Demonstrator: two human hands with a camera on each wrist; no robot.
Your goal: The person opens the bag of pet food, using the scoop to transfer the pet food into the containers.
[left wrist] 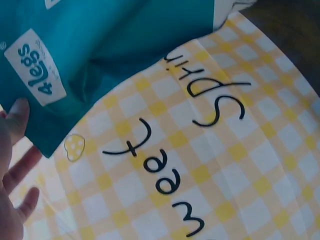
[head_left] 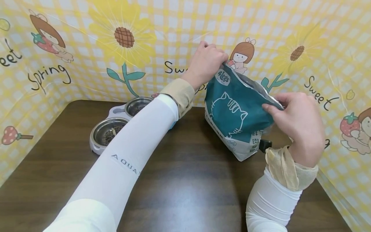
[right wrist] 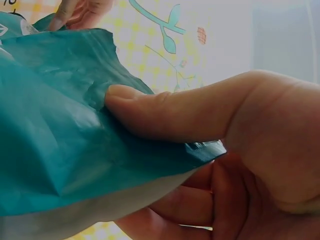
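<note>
A teal and white pet food bag (head_left: pixel 229 106) with a cat outline stands tilted on the table, its top edge parted along the silver lining. My left hand (head_left: pixel 207 62) pinches the bag's upper left corner, with thumb on the printed face in the left wrist view. At the opposite top corner, my right hand (head_left: pixel 301 119) grips the bag between thumb and curled fingers; the right wrist view shows the thumb (right wrist: pixel 165 110) pressed on the teal film. What lies inside the bag is hidden.
Left of the bag, a light double feeder (head_left: pixel 94 143) holds two metal bowls with brown kibble, partly covered by my left sleeve (head_left: pixel 127 154). A small black object (head_left: pixel 265 145) sits beside the bag. Yellow checked cloth (head_left: pixel 174 38) hangs behind the brown table (head_left: pixel 185 193).
</note>
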